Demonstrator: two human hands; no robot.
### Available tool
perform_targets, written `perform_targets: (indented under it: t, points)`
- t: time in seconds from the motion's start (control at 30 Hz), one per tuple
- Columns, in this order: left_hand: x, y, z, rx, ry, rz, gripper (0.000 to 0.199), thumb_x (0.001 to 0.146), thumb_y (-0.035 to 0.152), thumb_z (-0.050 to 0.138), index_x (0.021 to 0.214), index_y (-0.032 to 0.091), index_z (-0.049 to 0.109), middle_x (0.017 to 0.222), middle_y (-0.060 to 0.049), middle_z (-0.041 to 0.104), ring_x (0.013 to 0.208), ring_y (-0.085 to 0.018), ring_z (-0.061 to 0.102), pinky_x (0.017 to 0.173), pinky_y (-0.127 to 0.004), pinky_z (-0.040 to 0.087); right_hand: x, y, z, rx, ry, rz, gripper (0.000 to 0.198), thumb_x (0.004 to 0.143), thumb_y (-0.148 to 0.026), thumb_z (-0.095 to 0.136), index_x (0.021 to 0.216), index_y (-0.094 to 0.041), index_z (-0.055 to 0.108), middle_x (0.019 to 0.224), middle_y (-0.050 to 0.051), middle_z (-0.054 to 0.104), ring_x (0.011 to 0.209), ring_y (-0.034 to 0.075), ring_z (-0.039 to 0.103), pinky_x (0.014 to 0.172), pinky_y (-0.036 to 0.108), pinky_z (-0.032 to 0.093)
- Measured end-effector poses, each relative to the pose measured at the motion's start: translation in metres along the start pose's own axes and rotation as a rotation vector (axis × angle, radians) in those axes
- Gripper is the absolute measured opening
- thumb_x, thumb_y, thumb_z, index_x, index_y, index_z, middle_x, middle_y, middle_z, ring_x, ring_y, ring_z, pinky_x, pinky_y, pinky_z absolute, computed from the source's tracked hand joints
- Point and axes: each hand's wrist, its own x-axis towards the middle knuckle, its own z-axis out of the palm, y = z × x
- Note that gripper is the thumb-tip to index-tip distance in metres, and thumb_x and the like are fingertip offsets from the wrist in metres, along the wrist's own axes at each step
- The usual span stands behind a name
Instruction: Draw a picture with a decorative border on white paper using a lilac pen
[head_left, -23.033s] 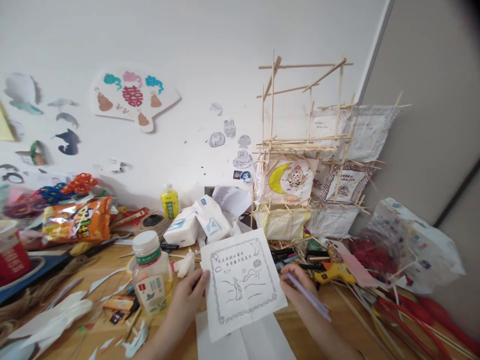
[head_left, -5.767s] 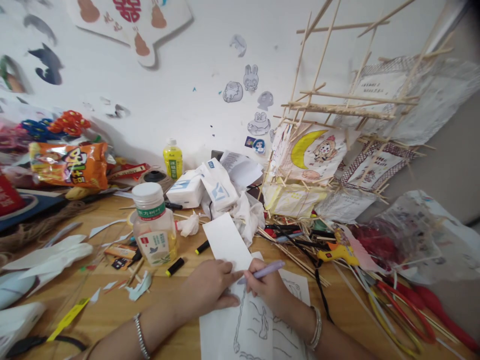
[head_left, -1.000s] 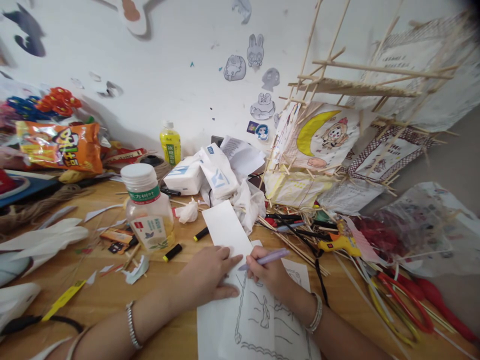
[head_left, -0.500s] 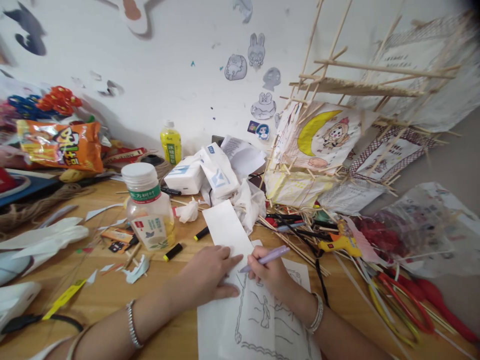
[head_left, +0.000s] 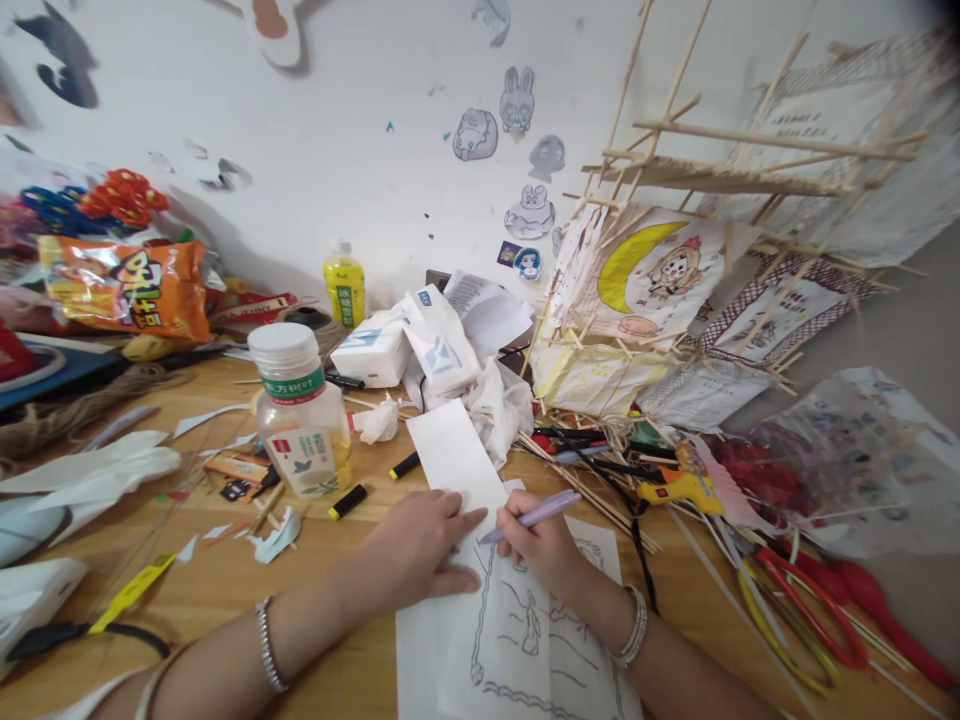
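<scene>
Line drawing (head_left: 517,630) on white paper, partly coloured perhaps, purple pen (head_left: 534,516)

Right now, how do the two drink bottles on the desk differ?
The near bottle is clear, wide and squat, with a white cap and green neck band, only a little yellowish liquid at its base; the far bottle is slimmer, yellow all over, by the wall. The near bottle is closer to the left hand, touching neither hand. Both stand upright and capped.

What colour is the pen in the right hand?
Pale purple. The pen, gripped in the right hand, shows clearly in the head view.
</scene>
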Motion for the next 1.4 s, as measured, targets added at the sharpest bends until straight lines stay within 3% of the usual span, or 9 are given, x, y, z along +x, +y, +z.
perform_targets:
  t: [1.4]
  points:
    - [-0.0007, 0.0015, -0.0004, 0.003, 0.009, -0.006, 0.059, 0.079, 0.049, 0.069, 0.128, 0.018, 0.054, 0.09, -0.008, 0.059, 0.079, -0.026, 0.059, 0.068, -0.034, 0.044, 0.0009, -0.0009, -0.0016, -0.014, 0.007, -0.014, 0.031, 0.083, -0.025, 0.051, 0.054, -0.021, 0.039, 0.044, -0.007, 0.042, 0.041, 0.008, 0.039, 0.043, 0.02, 0.032]
